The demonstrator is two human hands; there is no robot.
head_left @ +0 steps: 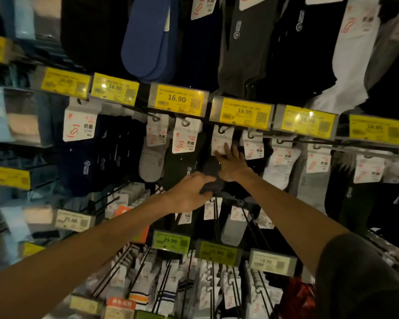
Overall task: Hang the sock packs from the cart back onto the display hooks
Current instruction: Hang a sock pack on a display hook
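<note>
A dark sock pack (pixel 213 173) with a white header card (pixel 221 140) hangs from a display hook (pixel 224 129) under a yellow 16.90 price tag (pixel 242 112). My right hand (pixel 230 164) reaches up, with its fingers straight against the lower edge of that card. My left hand (pixel 190 189) grips the dark sock fabric at the bottom of the same pack. The cart is out of view.
Rows of hooks carry more sock packs: grey and dark ones (pixel 171 148) to the left, white ones (pixel 279 164) to the right. Long black hook rods (pixel 217 217) jut out below my hands, above the 25.90 tags (pixel 171 240) and striped socks (pixel 161 293).
</note>
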